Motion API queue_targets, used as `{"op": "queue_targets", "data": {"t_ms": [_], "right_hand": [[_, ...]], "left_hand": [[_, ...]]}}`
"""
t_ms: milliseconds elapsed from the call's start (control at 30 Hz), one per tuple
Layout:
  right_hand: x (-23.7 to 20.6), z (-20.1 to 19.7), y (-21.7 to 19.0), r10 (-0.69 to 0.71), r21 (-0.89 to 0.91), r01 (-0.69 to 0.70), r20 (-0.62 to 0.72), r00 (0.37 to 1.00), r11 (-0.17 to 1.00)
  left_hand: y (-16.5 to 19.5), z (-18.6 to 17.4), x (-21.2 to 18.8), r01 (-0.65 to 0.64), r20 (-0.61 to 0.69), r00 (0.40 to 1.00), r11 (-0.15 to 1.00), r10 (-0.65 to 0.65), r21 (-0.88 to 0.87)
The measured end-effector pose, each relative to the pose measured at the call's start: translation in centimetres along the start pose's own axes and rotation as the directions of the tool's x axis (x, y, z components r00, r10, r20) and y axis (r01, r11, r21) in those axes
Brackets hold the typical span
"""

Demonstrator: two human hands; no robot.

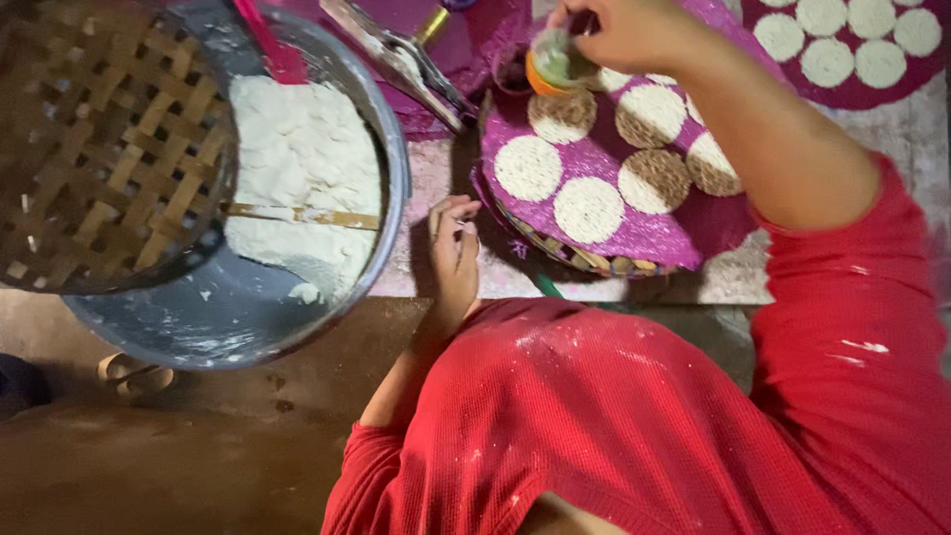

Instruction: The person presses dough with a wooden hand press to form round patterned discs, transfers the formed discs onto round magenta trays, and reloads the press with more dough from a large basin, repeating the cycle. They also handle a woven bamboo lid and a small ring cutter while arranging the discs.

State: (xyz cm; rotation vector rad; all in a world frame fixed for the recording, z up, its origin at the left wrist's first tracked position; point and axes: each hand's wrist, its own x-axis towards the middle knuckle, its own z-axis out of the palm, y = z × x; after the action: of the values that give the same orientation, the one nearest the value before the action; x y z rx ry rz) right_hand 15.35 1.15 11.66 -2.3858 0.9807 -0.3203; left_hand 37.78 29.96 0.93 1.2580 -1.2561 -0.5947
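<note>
Our right hand point(619, 30) clasps a small cup point(557, 61) at twelve o'clock over the purple tray point(594, 159) — a tilt could spill it on the rice discs point(528, 167). Our left hand point(454, 248) rests loosely curled, holding nothing — by the tray's edge.

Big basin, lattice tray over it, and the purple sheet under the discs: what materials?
Basin: looks like dull grey metal, smooth curved wall dusted with white flour; coated plastic can't be excluded. Lattice tray: flat tan strips woven in an open grid, probably split bamboo. Purple sheet: seems a fine woven mat or cloth, matte with a grainy texture, draped over a woven rim.
</note>
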Motion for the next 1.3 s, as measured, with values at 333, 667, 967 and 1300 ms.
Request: {"op": "queue_targets", "data": {"t_ms": [333, 667, 967, 1300], "right_hand": [[-20.2, 0.0, -7.3, 0.352, -0.148, -0.32, 0.336, 0.874, 0.936], [-21.9, -5.0, 1.7, 0.24, 0.246, -0.181, -0.235, 0.942, 0.952], [-16.1, -4.4, 16.1, 0.035, -0.097, -0.114, -0.591, 0.806, 0.989], [-23.9, -3.6, 13.1, 0.322, -0.173, -0.431, -0.44, 0.839, 0.886]], "left_hand": [[5.9, -2.6, -0.8, -0.063, 0.051, 0.997, 0.972, 0.053, 0.226], [3.4, -17.4, 3.0, 0.02, -0.455, 0.881, 0.952, 0.127, 0.305], [-4.4, -40.3, 6.4, 0.255, -0.742, 0.604, 0.953, -0.291, -0.166], [-4.2, -43.1, 8.6, 0.677, -0.721, 0.488, 0.735, -0.491, -0.042]]}}
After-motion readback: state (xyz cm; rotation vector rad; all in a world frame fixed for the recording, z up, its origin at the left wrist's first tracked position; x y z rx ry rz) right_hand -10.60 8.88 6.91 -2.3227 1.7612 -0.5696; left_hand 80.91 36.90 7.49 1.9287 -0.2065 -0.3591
